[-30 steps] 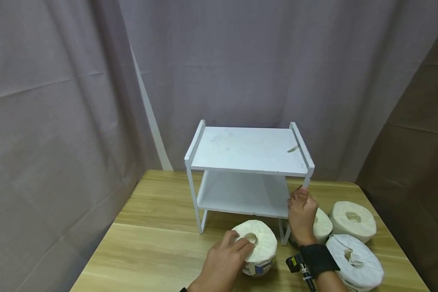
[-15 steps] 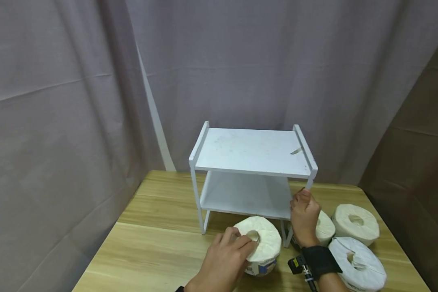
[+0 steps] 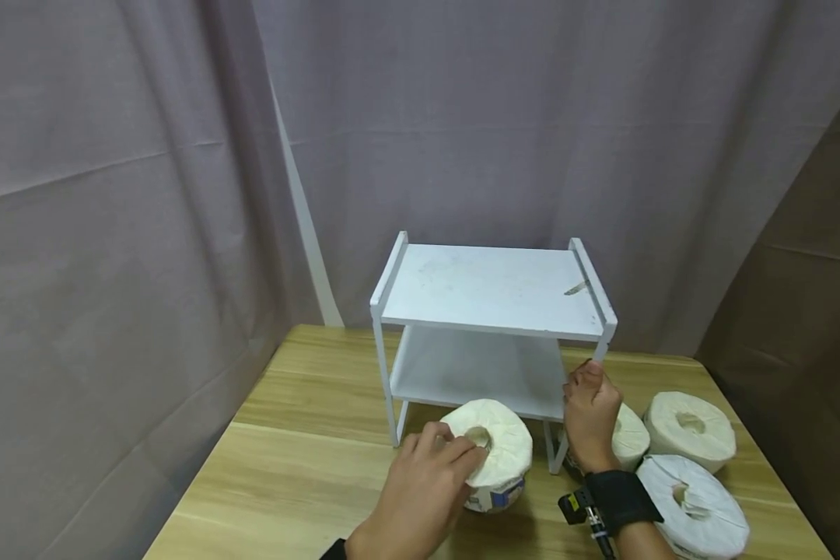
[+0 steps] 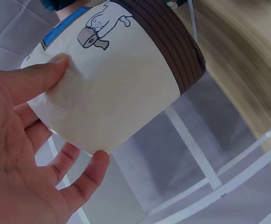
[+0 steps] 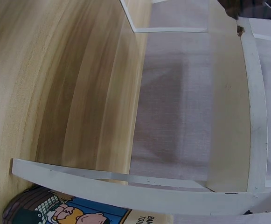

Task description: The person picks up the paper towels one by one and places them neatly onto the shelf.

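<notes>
My left hand (image 3: 420, 486) grips a wrapped toilet paper roll (image 3: 511, 443) in front of the shelf. Its fingers lie over the roll's top by the core hole. In the left wrist view the thumb presses the wrapper (image 4: 112, 88), which carries a cartoon print and a dark brown band. The roll appears held just above the tabletop. My right hand (image 3: 591, 416) holds the front right leg of a white two-tier shelf (image 3: 490, 288); only a sliver of that hand shows in the right wrist view.
Beside the shelf's right side sit three more toilet paper rolls: one partly behind my right wrist (image 3: 630, 439), a cream roll (image 3: 693, 428) and a whiter roll (image 3: 696, 505). The wooden table (image 3: 287, 443) ends at grey curtains (image 3: 476, 140) behind.
The left hand has raised the roll slightly, towards the shelf. My right hand keeps its hold on the shelf leg. The whole head view has shifted a little.
</notes>
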Action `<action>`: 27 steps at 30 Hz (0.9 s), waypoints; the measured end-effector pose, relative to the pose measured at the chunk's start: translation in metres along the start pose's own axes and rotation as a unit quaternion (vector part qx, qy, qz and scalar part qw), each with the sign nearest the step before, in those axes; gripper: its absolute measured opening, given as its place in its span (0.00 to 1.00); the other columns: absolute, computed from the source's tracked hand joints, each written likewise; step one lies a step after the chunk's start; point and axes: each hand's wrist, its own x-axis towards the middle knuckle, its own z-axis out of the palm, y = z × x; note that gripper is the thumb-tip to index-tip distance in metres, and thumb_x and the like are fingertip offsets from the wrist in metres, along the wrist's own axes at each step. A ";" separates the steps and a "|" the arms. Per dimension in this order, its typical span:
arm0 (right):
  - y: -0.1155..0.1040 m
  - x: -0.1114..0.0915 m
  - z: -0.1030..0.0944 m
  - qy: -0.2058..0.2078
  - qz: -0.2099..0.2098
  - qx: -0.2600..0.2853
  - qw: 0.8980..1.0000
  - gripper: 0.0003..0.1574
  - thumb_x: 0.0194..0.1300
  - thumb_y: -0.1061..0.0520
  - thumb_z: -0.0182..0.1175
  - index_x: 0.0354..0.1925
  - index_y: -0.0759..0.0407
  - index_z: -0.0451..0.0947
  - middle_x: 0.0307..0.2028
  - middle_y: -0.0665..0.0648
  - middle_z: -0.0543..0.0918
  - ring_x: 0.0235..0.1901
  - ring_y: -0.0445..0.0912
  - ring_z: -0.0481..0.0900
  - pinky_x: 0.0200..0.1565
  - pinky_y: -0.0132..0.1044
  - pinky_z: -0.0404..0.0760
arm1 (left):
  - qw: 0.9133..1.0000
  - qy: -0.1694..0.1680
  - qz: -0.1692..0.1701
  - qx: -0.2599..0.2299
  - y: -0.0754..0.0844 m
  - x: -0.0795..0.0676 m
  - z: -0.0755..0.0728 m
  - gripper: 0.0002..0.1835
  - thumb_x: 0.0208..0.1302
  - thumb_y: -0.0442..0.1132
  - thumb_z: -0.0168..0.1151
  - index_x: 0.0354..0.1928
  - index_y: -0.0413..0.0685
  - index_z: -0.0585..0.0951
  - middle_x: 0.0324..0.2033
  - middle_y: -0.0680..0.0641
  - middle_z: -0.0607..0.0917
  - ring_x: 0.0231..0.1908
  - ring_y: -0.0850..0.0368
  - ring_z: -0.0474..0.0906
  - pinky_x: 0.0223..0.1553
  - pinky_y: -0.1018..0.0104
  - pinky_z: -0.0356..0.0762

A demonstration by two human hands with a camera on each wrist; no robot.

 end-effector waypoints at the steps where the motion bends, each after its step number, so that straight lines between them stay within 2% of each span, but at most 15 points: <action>1: -0.001 0.000 0.000 0.000 0.000 0.001 1.000 0.32 0.80 0.51 0.36 0.21 0.67 0.60 0.11 0.51 0.61 0.11 0.39 0.59 0.17 0.30 0.57 | 1.000 0.000 -0.002 -0.003 -0.001 0.001 -0.001 0.23 0.49 0.45 0.74 0.50 0.60 0.81 0.47 0.62 0.81 0.49 0.58 0.70 0.43 0.64 0.69; 7: -0.002 0.001 -0.001 -0.001 0.002 -0.002 1.000 0.32 0.80 0.50 0.36 0.21 0.67 0.60 0.11 0.50 0.61 0.11 0.38 0.60 0.16 0.30 0.57 | 1.000 0.008 -0.019 -0.017 -0.007 0.001 -0.008 0.23 0.47 0.46 0.75 0.49 0.60 0.81 0.46 0.62 0.81 0.50 0.57 0.70 0.44 0.64 0.70; 16: 0.001 0.000 -0.002 -0.005 -0.003 -0.015 1.000 0.31 0.80 0.51 0.36 0.19 0.65 0.60 0.10 0.51 0.61 0.11 0.39 0.61 0.16 0.30 0.57 | 0.998 0.038 -0.039 -0.021 -0.016 0.002 -0.015 0.21 0.47 0.44 0.74 0.47 0.59 0.82 0.47 0.62 0.81 0.49 0.56 0.70 0.41 0.64 0.71; 27: -0.002 0.001 -0.001 -0.001 0.002 -0.009 1.000 0.32 0.80 0.52 0.37 0.20 0.67 0.61 0.11 0.51 0.62 0.12 0.38 0.61 0.17 0.30 0.58 | 0.996 0.053 -0.070 -0.007 -0.024 0.008 -0.018 0.24 0.46 0.42 0.75 0.50 0.56 0.83 0.47 0.59 0.83 0.50 0.54 0.72 0.39 0.62 0.72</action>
